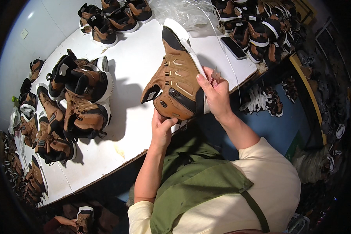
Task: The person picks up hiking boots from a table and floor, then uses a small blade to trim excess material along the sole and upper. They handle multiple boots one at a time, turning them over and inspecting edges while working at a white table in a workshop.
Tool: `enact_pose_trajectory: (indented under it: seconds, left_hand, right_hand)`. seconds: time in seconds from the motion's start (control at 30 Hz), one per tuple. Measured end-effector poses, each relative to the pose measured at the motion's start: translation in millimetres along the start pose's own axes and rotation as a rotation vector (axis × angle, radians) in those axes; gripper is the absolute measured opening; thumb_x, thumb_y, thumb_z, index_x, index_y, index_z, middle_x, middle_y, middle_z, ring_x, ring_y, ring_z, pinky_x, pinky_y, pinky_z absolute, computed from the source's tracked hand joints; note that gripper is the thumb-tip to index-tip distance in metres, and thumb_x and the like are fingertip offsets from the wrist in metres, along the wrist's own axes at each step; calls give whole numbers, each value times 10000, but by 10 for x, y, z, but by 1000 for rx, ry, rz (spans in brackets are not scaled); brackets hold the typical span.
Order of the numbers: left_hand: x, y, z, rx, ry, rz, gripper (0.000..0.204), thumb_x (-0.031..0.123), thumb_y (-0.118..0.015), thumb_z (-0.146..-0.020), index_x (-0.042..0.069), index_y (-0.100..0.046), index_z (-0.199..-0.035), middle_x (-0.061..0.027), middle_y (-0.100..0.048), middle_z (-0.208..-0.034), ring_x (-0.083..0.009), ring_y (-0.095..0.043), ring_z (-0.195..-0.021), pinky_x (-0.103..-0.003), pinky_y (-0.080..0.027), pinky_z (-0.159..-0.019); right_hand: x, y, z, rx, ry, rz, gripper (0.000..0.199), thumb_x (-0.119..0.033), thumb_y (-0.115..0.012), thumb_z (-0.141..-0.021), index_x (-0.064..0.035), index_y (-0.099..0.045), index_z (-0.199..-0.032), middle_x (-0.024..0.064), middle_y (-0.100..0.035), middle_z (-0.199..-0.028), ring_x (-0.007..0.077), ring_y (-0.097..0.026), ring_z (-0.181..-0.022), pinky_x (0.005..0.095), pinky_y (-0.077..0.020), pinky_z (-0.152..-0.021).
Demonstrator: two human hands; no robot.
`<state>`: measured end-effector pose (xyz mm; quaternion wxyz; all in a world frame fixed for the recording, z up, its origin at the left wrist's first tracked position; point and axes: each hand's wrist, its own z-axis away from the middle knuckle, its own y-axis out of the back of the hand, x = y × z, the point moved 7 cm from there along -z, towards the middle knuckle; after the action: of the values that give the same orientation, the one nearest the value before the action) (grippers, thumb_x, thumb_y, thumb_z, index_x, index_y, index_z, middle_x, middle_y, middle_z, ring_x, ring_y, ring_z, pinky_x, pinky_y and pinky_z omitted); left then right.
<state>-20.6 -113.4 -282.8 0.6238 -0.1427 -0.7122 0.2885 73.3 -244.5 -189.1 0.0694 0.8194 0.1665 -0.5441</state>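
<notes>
Between my two hands I hold a brown and black shoe (179,74) with a white sole, its toe tilted up and away from me above the white table (132,50). My left hand (161,126) grips the heel and collar end from below, thumb against the brown upper. Along the sole, my right hand (216,91) is closed, with the thumb near the sole's edge; something small and clear or pinkish shows by its fingers, too unclear to name. The shoe's inside and underside are mostly hidden.
A pile of similar shoes (84,101) stands at left on the table. More shoes (119,19) sit at the back, beside clear plastic bags (183,13). A phone (233,48) lies near heaped shoes (257,31) at right. Another person's hand (68,221) holds a shoe, lower left.
</notes>
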Motion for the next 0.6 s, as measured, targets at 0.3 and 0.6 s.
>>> enact_pose_trajectory:
  seconds: [0.3,0.6]
  left_hand:
    - [264,-104,-124,23,-136,-126,454,202,-537,-934,10,-384,-1316,-90,-512,-1240,-177,-489,-1127,-340,-370,-987]
    - [675,-318,-273,50,-201,-495,267,186,-543,-935,-20,-496,-1098,-46,-581,-923,-90,-513,-800,-237,-450,-716]
  right_hand:
    - [166,0,-93,-44,-111,-52,221,-132,-571,-887,56,-585,-1003,30,-604,-885,68,-511,-783,236,-435,-712]
    - [511,196,14,-60,-298,252,282,-221,-551,-914,5,-495,-755,-8,-452,-604,71,-391,-522,250,-349,-482]
